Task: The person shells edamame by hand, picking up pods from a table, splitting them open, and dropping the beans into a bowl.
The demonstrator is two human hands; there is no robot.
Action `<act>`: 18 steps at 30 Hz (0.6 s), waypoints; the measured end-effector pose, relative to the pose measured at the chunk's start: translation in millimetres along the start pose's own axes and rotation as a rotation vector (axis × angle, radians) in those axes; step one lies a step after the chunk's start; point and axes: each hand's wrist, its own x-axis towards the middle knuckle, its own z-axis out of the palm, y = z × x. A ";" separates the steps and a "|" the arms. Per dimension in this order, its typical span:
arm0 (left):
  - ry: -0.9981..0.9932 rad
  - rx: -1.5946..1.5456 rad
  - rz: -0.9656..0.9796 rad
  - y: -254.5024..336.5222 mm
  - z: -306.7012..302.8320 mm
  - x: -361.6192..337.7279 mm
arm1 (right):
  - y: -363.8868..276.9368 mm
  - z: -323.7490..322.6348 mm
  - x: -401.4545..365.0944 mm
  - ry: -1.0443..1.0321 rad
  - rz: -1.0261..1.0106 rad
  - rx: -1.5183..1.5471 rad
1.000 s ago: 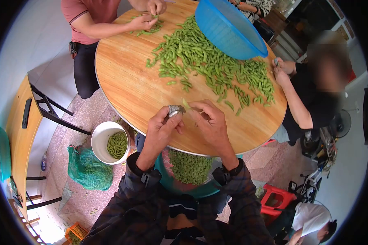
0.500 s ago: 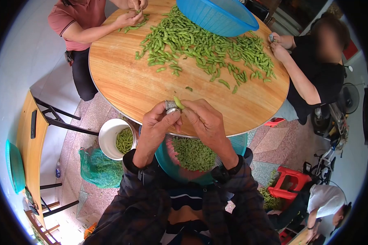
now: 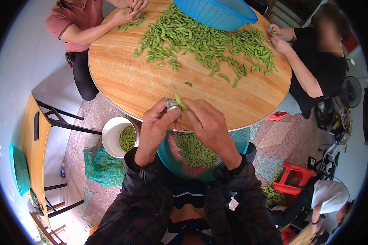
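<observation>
Just over the near table edge, a green soybean pod (image 3: 179,101) is pinched upright between my two hands. My right hand (image 3: 209,124) grips it with thumb and fingertips. My left hand (image 3: 157,124) is closed against its other side, with silvery metal bands (image 3: 172,105) on the index finger and thumb. Part of the pod is hidden behind the fingers. Below my hands, a teal basin (image 3: 163,157) holds many shelled green beans (image 3: 194,150). A large heap of soybean pods (image 3: 196,43) spreads over the far part of the round wooden table (image 3: 122,77).
A blue basket (image 3: 216,14) stands behind the heap. People sit at the table's left and right, handling pods. On the floor at left are a white bucket (image 3: 110,136) with pods and a green mesh bag (image 3: 102,167). A red stool (image 3: 292,175) stands at right.
The view has shifted slightly. My hands keep nearly the same pinch on the pod, which now stands a little more upright.
</observation>
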 end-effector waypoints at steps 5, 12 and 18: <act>0.014 0.016 0.016 1.6 4.3 -2.3 | -1.9 2.2 -2.8 0.000 -0.011 -0.047; 0.039 -0.057 -0.038 2.5 5.2 -3.7 | -4.7 8.8 -8.2 0.061 -0.035 -0.097; 0.039 -0.036 -0.049 4.8 9.7 -5.0 | -11.4 9.6 -11.8 0.097 0.060 -0.025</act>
